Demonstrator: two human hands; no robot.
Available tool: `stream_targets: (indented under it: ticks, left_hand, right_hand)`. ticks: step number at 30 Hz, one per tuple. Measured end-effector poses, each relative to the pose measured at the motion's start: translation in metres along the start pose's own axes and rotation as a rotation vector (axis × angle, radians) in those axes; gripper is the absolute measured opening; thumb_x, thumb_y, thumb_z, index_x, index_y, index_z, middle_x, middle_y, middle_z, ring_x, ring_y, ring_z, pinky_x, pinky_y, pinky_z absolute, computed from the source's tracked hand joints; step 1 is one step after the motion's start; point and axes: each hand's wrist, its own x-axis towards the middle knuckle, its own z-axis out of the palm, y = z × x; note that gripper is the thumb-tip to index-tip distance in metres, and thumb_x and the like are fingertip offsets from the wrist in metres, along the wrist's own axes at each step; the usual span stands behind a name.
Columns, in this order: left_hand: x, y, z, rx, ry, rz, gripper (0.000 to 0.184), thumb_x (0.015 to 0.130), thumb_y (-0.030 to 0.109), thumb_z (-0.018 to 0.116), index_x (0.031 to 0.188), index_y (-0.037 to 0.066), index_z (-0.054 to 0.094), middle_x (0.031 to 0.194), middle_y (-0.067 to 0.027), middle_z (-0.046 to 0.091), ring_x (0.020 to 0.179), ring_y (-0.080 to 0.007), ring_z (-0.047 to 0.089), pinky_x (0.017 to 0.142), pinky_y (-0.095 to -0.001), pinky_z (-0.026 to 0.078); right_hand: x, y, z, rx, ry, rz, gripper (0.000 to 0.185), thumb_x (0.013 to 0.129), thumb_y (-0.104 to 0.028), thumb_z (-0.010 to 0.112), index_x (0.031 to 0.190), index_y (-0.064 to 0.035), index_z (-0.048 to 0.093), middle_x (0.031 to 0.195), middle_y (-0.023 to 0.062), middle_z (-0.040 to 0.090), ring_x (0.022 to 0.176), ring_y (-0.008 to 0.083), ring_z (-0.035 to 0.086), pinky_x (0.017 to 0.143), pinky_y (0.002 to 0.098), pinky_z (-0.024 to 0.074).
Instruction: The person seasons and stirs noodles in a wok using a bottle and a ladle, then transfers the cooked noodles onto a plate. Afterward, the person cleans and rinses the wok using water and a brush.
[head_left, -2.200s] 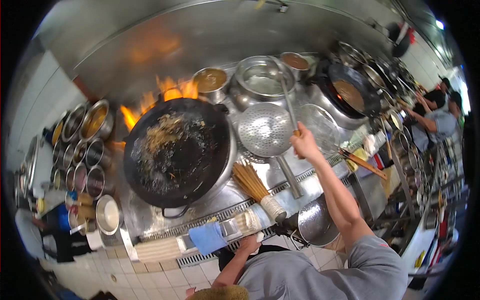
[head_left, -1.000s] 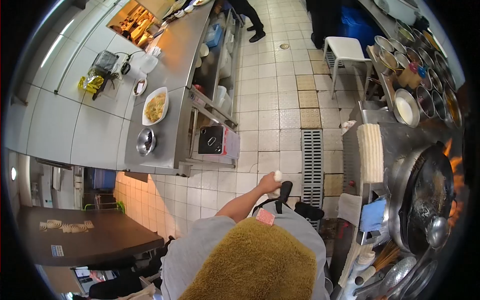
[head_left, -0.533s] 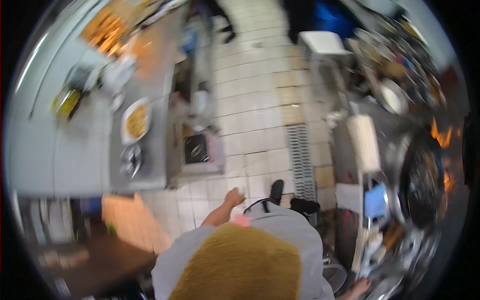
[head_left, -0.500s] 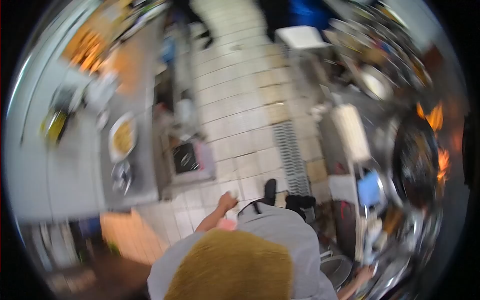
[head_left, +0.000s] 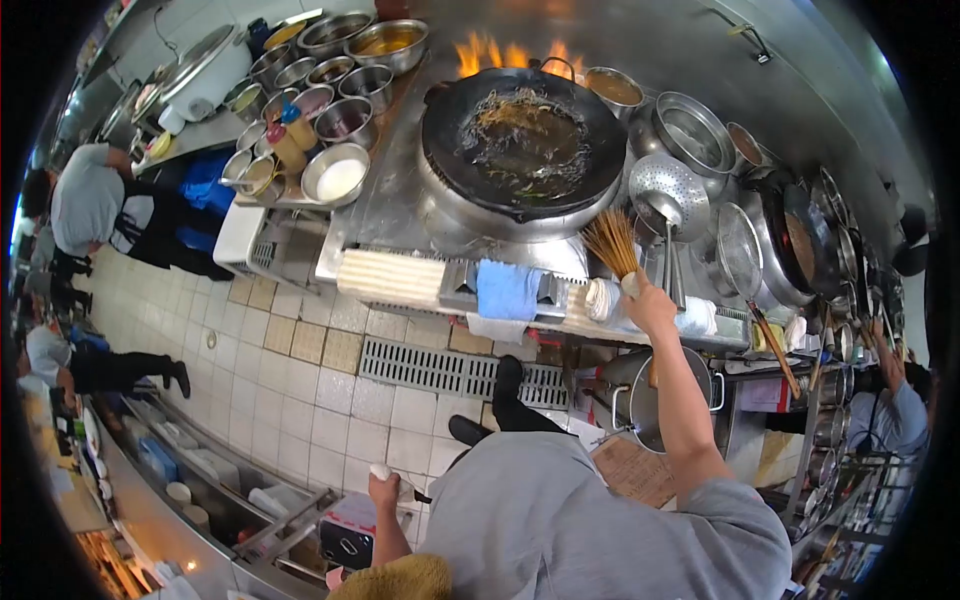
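Observation:
In the head view, my right hand (head_left: 650,304) is closed round the bound handle of a bamboo wok brush (head_left: 612,242). Its splayed bristles are beside the stove's front edge, right of the wok. A black wok (head_left: 522,190) sits on the burner, with bubbling brownish liquid in it and flames rising behind. Low beside my body, my left hand (head_left: 384,492) is closed on what looks like a crumpled white cloth (head_left: 380,470). Right of the wok lie a perforated skimmer (head_left: 668,195) and a wire strainer (head_left: 740,250). A folded blue cloth (head_left: 506,290) hangs on the stove's front.
Several metal bowls (head_left: 345,118) of sauces and squeeze bottles (head_left: 286,150) stand left of the stove. A large pot (head_left: 650,410) is below my right arm. A drain grate (head_left: 462,370) crosses the tiled floor. Other people (head_left: 85,200) work at left and far right.
My view has swung right from the aisle to the stove. My right hand, earlier low by the stove-side utensils, now holds the brush near the wok. The left hand remains low, closed.

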Motion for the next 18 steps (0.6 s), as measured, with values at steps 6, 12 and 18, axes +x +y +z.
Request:
stream_targets:
  ticks: [6, 12, 18]
  left_hand:
    - [0.014, -0.024, 0.011, -0.031, -0.045, -0.023, 0.041, 0.065, 0.022, 0.073, 0.095, -0.001, 0.058, 0.087, -0.0194, 0.066, 0.08, -0.0325, 0.065, 0.073, -0.0411, 0.051]
    - [-0.033, 0.028, 0.015, 0.341, -0.222, -0.057, 0.043, 0.065, 0.026, 0.076, 0.096, 0.001, 0.059, 0.084, -0.0187, 0.067, 0.082, -0.0346, 0.066, 0.07, -0.0431, 0.051]
    - [-0.04, 0.129, 0.01, 0.131, 0.022, -0.022, 0.036, 0.066, 0.019, 0.072, 0.093, 0.002, 0.056, 0.081, -0.0173, 0.066, 0.079, -0.0333, 0.066, 0.069, -0.0424, 0.05]
  right_hand:
    - [-0.04, 0.015, -0.04, 1.399, -0.073, 0.239, 0.066, 0.083, -0.021, 0.065, 0.141, -0.0096, 0.035, 0.083, 0.009, 0.061, 0.061, 0.0146, 0.06, 0.039, 0.025, 0.0443]
    - [0.052, -0.042, -0.124, 0.755, 0.238, -0.467, 0.059, 0.079, -0.018, 0.069, 0.133, -0.0088, 0.048, 0.097, 0.0173, 0.067, 0.079, 0.0255, 0.067, 0.067, 0.0381, 0.0536]
    - [0.19, -0.199, -0.057, 0.231, 0.193, -0.559, 0.026, 0.085, -0.031, 0.058, 0.102, -0.0122, 0.064, 0.084, 0.0195, 0.068, 0.081, 0.0389, 0.065, 0.071, 0.0475, 0.0523]
